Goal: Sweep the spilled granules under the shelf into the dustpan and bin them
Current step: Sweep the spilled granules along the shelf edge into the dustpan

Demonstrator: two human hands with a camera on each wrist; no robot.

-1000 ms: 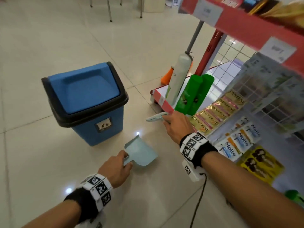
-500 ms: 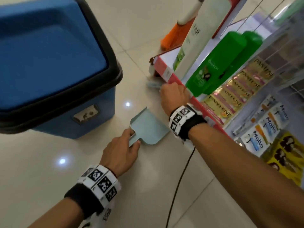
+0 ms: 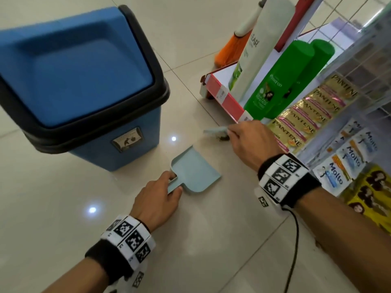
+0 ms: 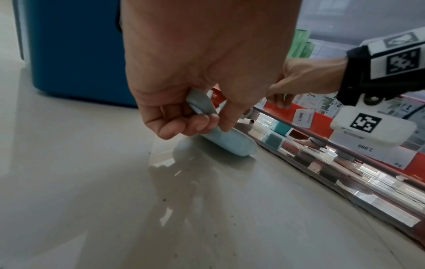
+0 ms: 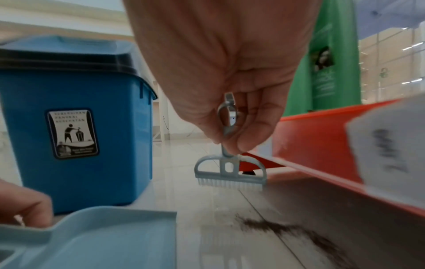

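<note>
A light blue dustpan (image 3: 196, 172) lies flat on the tiled floor, its mouth facing the shelf. My left hand (image 3: 174, 183) grips its short handle (image 4: 200, 105). My right hand (image 3: 232, 132) pinches the thin handle of a small grey-blue brush (image 5: 230, 171), whose bristles sit just above the floor by the shelf's red front edge (image 3: 228, 100). A streak of dark granules (image 5: 299, 234) lies on the tile below that edge, between brush and dustpan (image 5: 103, 240); in the head view the granules (image 3: 223, 138) show beside the brush (image 3: 215, 131). The blue bin (image 3: 84, 81) with a swing lid stands left of the dustpan.
Green and pale shampoo bottles (image 3: 281, 81) stand on the low shelf, with sachet strips (image 3: 306, 115) hanging on a wire rack to the right. An orange broom (image 3: 230, 49) leans behind the shelf. A black cable (image 3: 294, 250) trails from my right wrist. Open tile lies toward me.
My right hand has brought the brush down from beside the shelf corner to the floor along the shelf's front edge; granules now show beside it. The left hand has kept its hold on the dustpan.
</note>
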